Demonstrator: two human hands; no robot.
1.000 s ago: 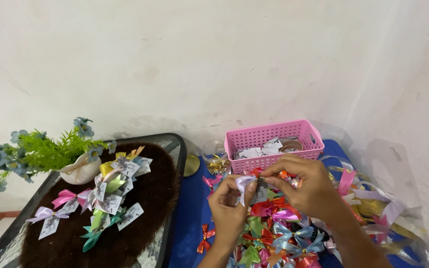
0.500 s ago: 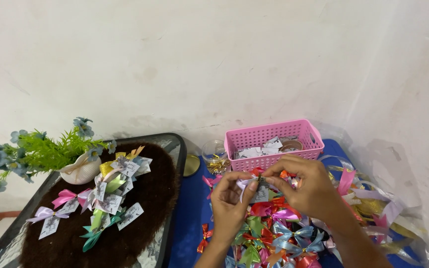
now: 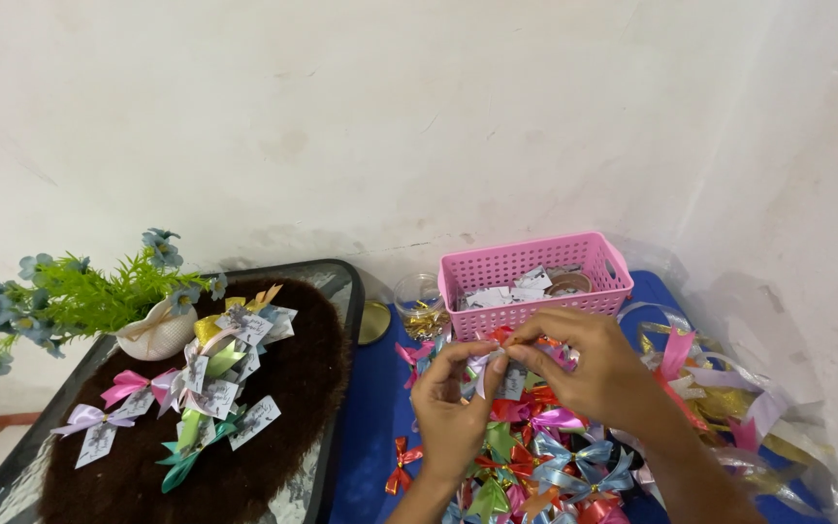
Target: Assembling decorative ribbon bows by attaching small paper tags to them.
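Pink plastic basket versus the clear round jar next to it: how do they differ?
The pink plastic basket is rectangular, opaque and perforated; the clear round jar is see-through and smooth-walled. The basket is clearly larger than the jar. The basket holds small white paper tags; the jar holds gold-coloured bits, too small to identify. Both stand upright and open-topped on the blue surface by the wall.

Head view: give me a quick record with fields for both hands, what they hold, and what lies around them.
left hand: fingertips pinch a small ribbon bow with a white tag
right hand: pinches the same bow from the other side
under the hands: pile of coloured ribbon bows on a blue cloth
behind the hands: pink basket holding white paper tags
left side: tagged bows on a brown mat, beside a white pot of artificial flowers
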